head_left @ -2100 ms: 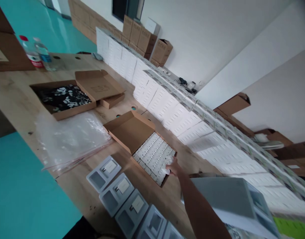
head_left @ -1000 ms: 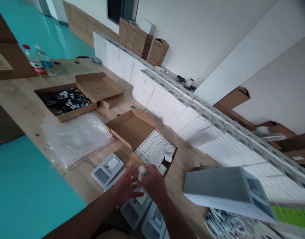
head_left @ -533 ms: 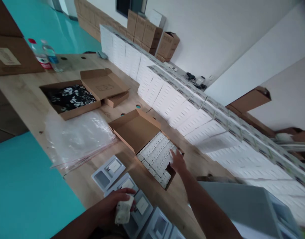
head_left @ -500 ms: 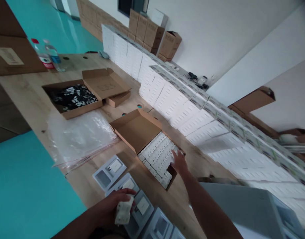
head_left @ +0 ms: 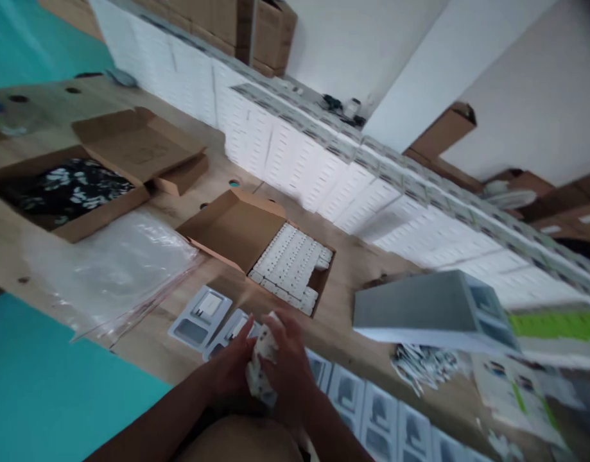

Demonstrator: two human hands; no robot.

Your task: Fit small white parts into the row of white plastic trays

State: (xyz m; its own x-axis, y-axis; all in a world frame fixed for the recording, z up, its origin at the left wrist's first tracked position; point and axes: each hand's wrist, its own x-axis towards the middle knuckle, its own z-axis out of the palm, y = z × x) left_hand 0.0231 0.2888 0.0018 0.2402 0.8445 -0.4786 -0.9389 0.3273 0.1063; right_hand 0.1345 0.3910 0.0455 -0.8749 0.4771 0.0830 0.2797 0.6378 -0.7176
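Observation:
My left hand (head_left: 233, 364) and my right hand (head_left: 291, 357) come together low in the middle, fingers closed round small white plastic blocks (head_left: 260, 362). The blocks' kind and number are blurred and partly covered by my fingers. Just beyond stands an open cardboard box (head_left: 237, 230) holding rows of white plastic blocks (head_left: 289, 260), with a gap at its right side. Under and beside my hands lie grey plastic trays (head_left: 191, 332); the leftmost one has a flat white piece in one compartment.
Clear plastic bags (head_left: 126, 256) lie left, before a carton of black and white parts (head_left: 78, 186). Stacked white boxes (head_left: 295, 167) line the back. At right are a tall stack of grey trays (head_left: 410, 308), a pile of small white parts (head_left: 424, 366) and printed sheets (head_left: 511, 391).
My right hand has left the box of blocks and come back to my left hand, now gripping white blocks too. The view has swung right and down.

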